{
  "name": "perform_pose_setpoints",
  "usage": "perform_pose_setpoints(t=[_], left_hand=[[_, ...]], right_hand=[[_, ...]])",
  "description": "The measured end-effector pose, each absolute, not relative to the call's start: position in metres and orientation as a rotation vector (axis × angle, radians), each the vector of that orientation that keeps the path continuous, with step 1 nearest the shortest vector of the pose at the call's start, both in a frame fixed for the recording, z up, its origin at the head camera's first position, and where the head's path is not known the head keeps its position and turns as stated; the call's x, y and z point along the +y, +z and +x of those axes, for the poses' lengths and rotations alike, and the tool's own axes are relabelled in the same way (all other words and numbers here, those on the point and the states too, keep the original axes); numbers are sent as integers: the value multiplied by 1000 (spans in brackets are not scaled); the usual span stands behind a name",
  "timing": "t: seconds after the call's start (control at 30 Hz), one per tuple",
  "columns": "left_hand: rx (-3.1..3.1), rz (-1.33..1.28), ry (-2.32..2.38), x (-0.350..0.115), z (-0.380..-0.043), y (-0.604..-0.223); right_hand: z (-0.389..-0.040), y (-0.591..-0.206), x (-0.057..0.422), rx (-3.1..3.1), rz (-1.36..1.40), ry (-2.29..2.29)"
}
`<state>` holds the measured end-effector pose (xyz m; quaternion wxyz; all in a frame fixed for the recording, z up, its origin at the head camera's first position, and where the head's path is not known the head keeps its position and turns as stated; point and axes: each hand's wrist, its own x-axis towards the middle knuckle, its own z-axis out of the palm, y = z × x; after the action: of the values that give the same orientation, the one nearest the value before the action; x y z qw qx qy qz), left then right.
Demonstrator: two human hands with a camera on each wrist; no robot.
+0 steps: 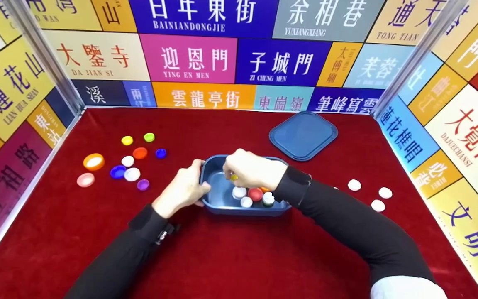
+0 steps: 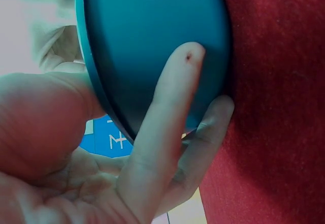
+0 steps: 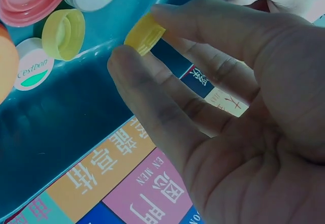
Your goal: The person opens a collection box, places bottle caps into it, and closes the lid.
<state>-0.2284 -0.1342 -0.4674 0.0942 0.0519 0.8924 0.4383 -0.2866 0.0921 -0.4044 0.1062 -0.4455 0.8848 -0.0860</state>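
Where the red cloth (image 1: 222, 257) stretches out to the left, loose bottle caps lie scattered: a pink cap (image 1: 85, 180), then a wide orange cap (image 1: 93, 162) with a white middle just behind it, a large blue cap (image 1: 118, 172), a yellow cap (image 1: 127, 140) toward the back, a small white cap (image 1: 127, 161) and a larger white cap (image 1: 132, 174), a red cap (image 1: 140, 153), a purple cap (image 1: 143, 185) nearer the person, a green cap (image 1: 149, 137) at the far edge and a small blue cap (image 1: 161, 153). To their right the left hand (image 1: 185, 185) grips the left end of a blue box (image 1: 220, 197), its thumb at the rim and its fingers against the outer wall. The box sits on the cloth with its open side up, and several caps lie gathered inside, among them another red cap (image 1: 255, 194), a second yellow cap (image 3: 63, 34) and, beside that, a white cap lettered "Cestbon" (image 3: 34, 66). Over the box, the right hand (image 1: 255, 168) pinches a small yellow cap, the held one (image 3: 144, 34), between thumb and fingertip. Behind the box and to its right, a blue lid (image 1: 304, 135) rests on the cloth, and farther right, past the black sleeve (image 1: 347, 211), lie three white caps (image 1: 385, 192), near one another but apart
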Motion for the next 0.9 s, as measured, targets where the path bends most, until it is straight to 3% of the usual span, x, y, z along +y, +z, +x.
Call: perform_pose_setpoints(t=[0.9], left_hand=[[2648, 145, 1288, -133, -228, -467]], right_hand=[[-287, -403, 109, 2607, -1260, -369]])
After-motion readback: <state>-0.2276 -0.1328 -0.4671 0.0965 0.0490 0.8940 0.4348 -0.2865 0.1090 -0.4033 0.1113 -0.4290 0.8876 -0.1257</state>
